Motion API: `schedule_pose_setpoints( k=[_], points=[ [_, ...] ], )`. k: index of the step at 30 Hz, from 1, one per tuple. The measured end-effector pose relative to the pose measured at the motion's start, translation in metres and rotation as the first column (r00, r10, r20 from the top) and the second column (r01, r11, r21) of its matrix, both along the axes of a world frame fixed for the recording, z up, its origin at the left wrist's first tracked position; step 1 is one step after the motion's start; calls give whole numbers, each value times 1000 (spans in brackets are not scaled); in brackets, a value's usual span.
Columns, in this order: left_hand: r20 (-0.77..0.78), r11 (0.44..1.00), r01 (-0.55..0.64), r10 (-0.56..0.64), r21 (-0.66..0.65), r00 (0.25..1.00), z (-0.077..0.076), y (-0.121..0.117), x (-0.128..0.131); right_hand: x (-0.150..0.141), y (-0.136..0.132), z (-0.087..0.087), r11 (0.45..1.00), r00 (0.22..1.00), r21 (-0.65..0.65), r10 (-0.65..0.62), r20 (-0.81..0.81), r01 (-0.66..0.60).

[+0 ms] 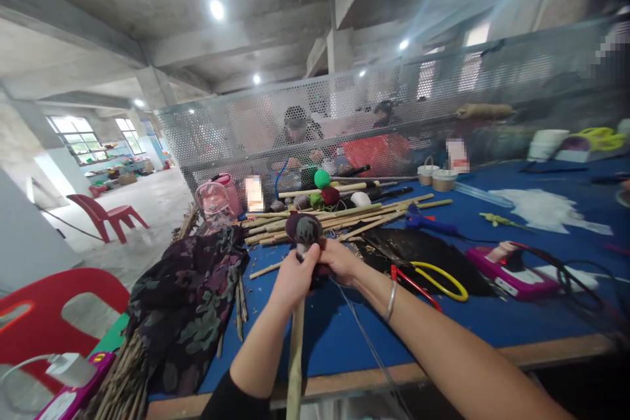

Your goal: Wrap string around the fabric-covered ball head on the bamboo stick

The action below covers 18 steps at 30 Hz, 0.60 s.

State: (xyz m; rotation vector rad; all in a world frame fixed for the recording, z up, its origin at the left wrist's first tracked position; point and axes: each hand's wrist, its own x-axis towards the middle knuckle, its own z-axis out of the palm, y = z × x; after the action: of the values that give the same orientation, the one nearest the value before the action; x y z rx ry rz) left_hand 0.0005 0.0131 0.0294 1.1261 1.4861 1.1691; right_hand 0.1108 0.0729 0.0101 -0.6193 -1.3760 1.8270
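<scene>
My left hand (296, 277) is closed around the neck of a dark cloth-wrapped head (304, 230) on a pale wooden stick (294, 357). Below that hand the stick slants down past the table's front edge. My right hand (341, 260) presses in from the other side, thumb and fingers pinched at the same neck. Thin grey thread (363, 328) runs from beneath its fingers down over the table edge. The fingertips partly hide each other, so the exact pinch point is unclear. To the right lie scissors with yellow and red handles (440, 279) on black cloth (418, 251).
Behind my hands lie several peeled sticks (344, 215) and yarn balls (330, 195). Camouflage cloth (189, 302) covers the left side. On the right are a blue glue gun (430, 222) and a purple power strip (514, 273). A perforated metal screen (236, 128) stands behind, with people beyond.
</scene>
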Motion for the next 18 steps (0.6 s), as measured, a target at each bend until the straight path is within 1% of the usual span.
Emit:
schedule_pose_setpoints(
  k=[2,3,6,8,11,12,15,18],
  points=[
    [-71,1000,-25,26,2,997,-9,-4,7,0,0,-1,1000,1000,20,-11,21,11],
    [-90,1000,-20,21,9,996,-13,-6,8,0,0,-2,1000,999,18,-8,37,8],
    [-88,999,23,-20,34,996,-19,-12,4,2,0,-4,999,999,46,26,40,-28],
    [-37,998,56,-56,3,998,-20,-13,-1,4,1,-3,995,997,91,39,67,-45],
    [80,996,71,-66,-54,995,-20,-12,-6,7,2,1,988,981,154,-6,196,-25],
    [112,995,72,-65,-65,992,-20,-12,-8,8,3,3,987,977,161,-19,212,-16],
    [163,994,81,-69,-69,984,-20,-12,-10,9,2,6,987,988,158,-58,145,34],
    [208,995,92,-84,-31,975,-17,-15,-12,7,1,5,983,988,170,-90,122,69]
  ],
)
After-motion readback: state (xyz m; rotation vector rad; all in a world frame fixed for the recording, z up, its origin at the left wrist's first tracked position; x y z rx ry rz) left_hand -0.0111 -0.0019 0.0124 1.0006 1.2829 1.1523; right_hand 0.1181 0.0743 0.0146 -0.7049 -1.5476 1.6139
